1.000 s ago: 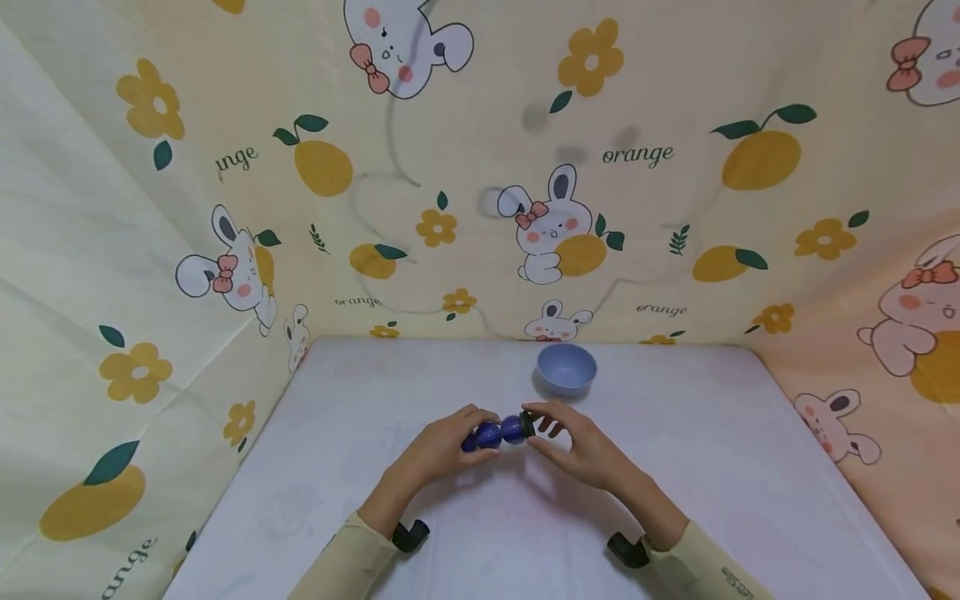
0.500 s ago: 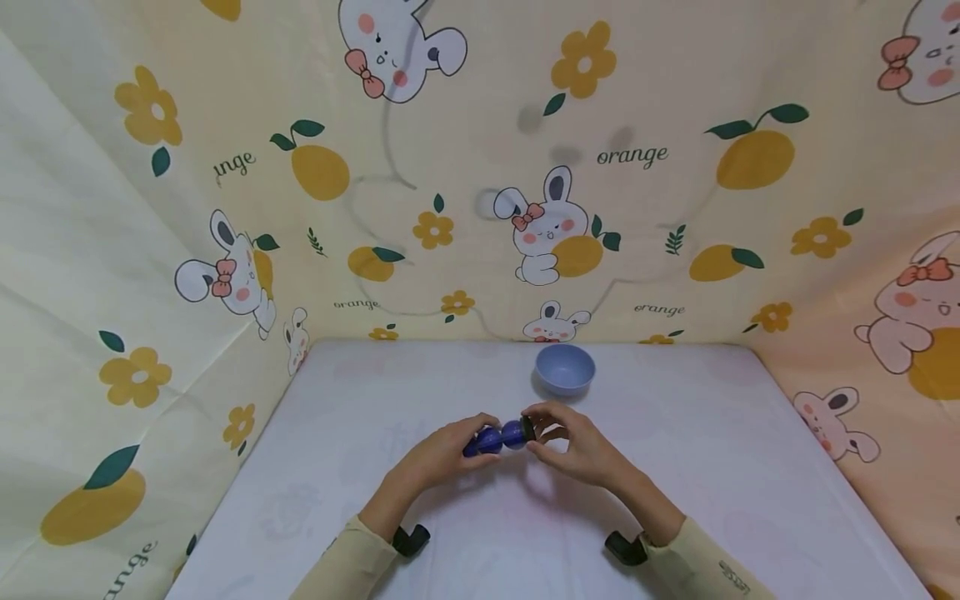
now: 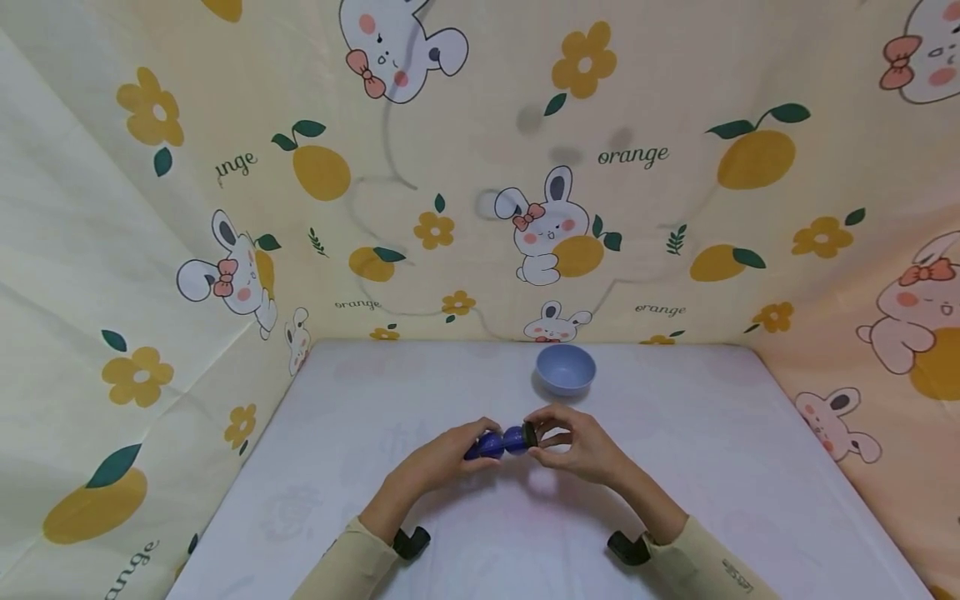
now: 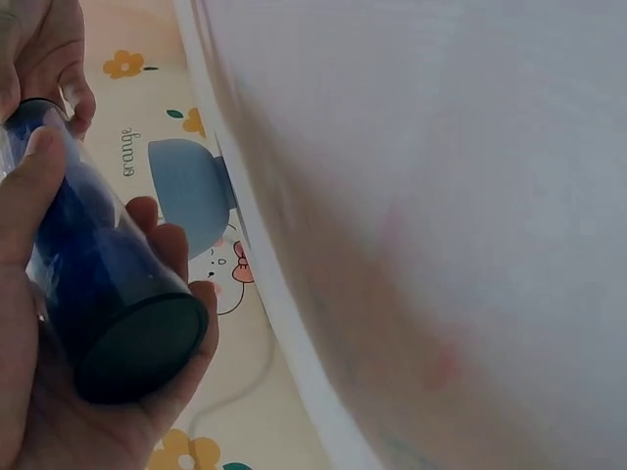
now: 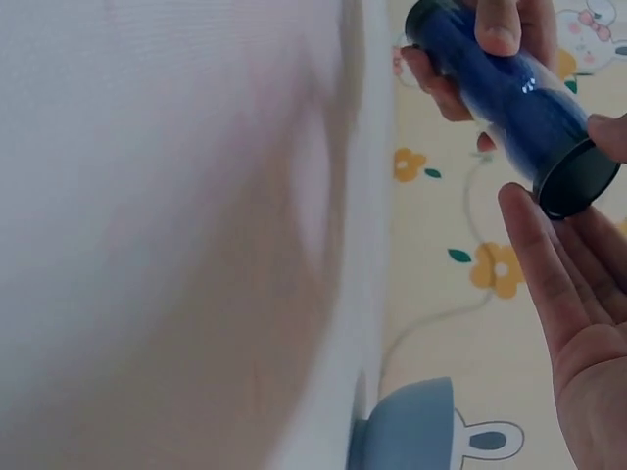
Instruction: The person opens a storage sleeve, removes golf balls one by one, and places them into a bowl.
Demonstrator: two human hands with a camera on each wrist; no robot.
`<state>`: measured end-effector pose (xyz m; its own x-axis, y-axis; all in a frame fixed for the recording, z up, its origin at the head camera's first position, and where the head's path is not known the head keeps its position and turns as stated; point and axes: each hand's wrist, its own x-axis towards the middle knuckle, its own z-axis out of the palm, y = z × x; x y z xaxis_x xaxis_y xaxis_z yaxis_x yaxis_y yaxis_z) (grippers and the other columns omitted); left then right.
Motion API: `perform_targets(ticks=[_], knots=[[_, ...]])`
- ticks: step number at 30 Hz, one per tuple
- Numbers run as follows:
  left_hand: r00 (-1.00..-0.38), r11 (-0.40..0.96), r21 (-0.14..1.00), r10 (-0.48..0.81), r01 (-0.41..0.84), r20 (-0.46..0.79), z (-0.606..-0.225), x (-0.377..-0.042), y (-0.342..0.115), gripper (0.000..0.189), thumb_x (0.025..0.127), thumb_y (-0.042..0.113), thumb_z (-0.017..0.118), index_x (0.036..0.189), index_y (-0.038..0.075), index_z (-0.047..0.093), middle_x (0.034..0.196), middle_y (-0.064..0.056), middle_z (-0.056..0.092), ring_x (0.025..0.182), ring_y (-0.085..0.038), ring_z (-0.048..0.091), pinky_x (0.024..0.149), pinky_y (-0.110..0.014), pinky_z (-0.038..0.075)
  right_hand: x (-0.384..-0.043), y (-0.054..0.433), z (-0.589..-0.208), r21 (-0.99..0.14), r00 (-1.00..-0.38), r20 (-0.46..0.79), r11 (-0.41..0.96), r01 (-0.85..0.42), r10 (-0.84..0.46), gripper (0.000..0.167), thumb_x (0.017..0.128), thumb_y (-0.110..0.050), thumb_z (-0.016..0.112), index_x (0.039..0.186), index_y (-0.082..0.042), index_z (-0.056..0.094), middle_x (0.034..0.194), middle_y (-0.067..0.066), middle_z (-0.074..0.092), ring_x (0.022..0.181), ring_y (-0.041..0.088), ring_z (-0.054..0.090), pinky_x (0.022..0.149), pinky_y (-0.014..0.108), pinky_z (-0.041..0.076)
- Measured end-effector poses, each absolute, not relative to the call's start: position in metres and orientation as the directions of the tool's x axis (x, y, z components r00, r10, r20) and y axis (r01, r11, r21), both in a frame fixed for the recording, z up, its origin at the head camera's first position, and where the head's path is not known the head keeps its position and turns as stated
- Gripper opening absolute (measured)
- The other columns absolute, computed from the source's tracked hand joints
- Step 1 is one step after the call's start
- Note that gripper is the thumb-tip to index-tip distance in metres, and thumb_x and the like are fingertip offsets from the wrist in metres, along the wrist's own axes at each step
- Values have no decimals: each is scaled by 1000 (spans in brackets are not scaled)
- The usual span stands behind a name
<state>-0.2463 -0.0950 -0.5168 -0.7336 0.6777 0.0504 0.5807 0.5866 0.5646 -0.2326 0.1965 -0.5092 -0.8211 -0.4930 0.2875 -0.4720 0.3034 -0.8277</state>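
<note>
Partly hidden tube (image 4: pixel 122 264) — blue balls (image 3: pixel 516 439), perhaps.

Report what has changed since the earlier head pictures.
The clear tube with blue contents has shifted slightly lower in the head view, and the fingertips of the left hand and right hand moved down with it. No grip was visibly taken or released. The blue bowl stayed put.

Tube (image 3: pixel 502 442) held crosswise above table (image 3: pixel 517 542), balls (image 3: pixel 516 440) inside, left hand (image 3: pixel 447 452) at its left part, right hand (image 3: pixel 581 447) at its right end cap (image 3: pixel 531 435); bowl (image 3: pixel 566 387) on table behind right hand, near rear edge; cloth (image 3: pixel 465 125) behind table and along both sides.
</note>
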Motion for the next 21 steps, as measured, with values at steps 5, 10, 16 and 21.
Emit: perform_targets(ticks=[5, 10, 16, 21], knots=[[-719, 568, 573, 692, 590, 55, -516, -245, -96, 51, 108, 40, 66, 151, 17, 52, 146, -6, 64, 128, -16, 61, 110, -42, 51, -233, 199, -508, -823, -809, 304, 289, -489, -503, 42, 89, -12, 89, 128, -10, 73, 118, 6, 73, 101, 21, 73, 86, 35, 64], [-711, 558, 576, 701, 597, 58, -515, -244, -95, 53, 108, 38, 67, 153, 15, 52, 148, -7, 63, 130, -17, 60, 112, -43, 50, -234, 201, -508, -820, -799, 310, 280, -499, -516, 43, 88, -10, 90, 128, -11, 74, 115, 6, 73, 101, 21, 73, 85, 34, 65], [-693, 537, 576, 717, 616, 72, -517, -243, -95, 52, 108, 39, 67, 153, 16, 52, 145, -6, 64, 127, -15, 61, 109, -40, 51, -237, 203, -510, -834, -779, 307, 240, -497, -546, 45, 86, -5, 90, 127, -7, 71, 115, 9, 72, 101, 21, 71, 84, 35, 65], [-690, 529, 573, 718, 625, 89, -518, -245, -96, 53, 107, 40, 67, 151, 15, 53, 143, -5, 65, 123, -14, 61, 107, -39, 52, -241, 200, -513, -814, -733, 344, 203, -544, -586, 49, 84, 4, 87, 125, -4, 61, 114, 12, 66, 96, 25, 68, 83, 38, 63]])
